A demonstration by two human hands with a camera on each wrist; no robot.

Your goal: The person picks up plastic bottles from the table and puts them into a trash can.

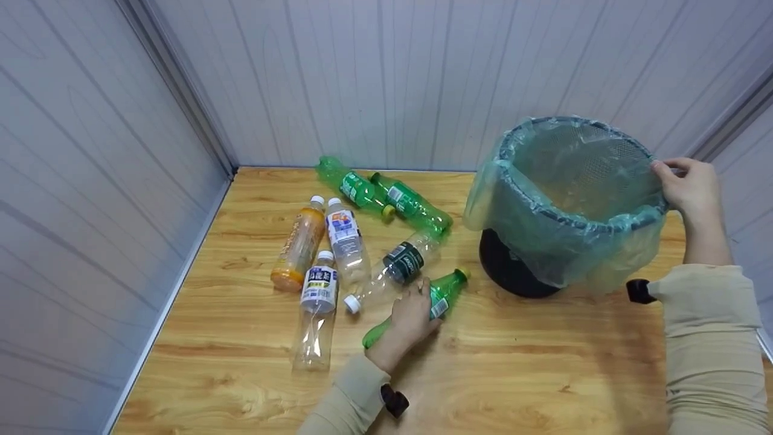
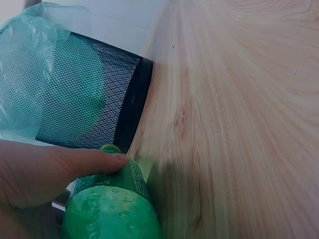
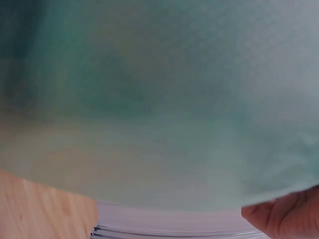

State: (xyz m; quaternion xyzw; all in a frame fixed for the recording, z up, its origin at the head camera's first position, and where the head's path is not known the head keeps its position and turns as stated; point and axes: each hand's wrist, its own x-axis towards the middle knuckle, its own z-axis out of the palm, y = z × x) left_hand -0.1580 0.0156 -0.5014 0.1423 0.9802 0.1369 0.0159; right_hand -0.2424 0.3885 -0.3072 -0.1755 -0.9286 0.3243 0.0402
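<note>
My left hand [image 1: 412, 315] grips a green plastic bottle [image 1: 445, 295] that lies slantwise on the table, its capped end toward the bin. In the left wrist view the thumb [image 2: 94, 162] presses along the label of that bottle [image 2: 112, 211]; the other fingers are mostly hidden. A black mesh waste bin [image 2: 89, 89] stands on the right, lined with a thin green plastic bag [image 1: 580, 254] folded over its rim. At the rim's right side my right hand [image 1: 689, 186] pinches the edge. Bag film [image 3: 149, 124] fills most of the right wrist view, with part of the hand [image 3: 294, 216] low at the right.
Left of the bin lie several bottles: two green ones [image 1: 356, 190] [image 1: 413, 205], a clear one with a dark green label [image 1: 403, 263], an orange-wrapped one [image 1: 300, 244] and two clear ones with white caps [image 1: 345, 235] [image 1: 318, 302]. Pale panel walls [image 1: 362, 78] border the wooden table [image 1: 513, 374].
</note>
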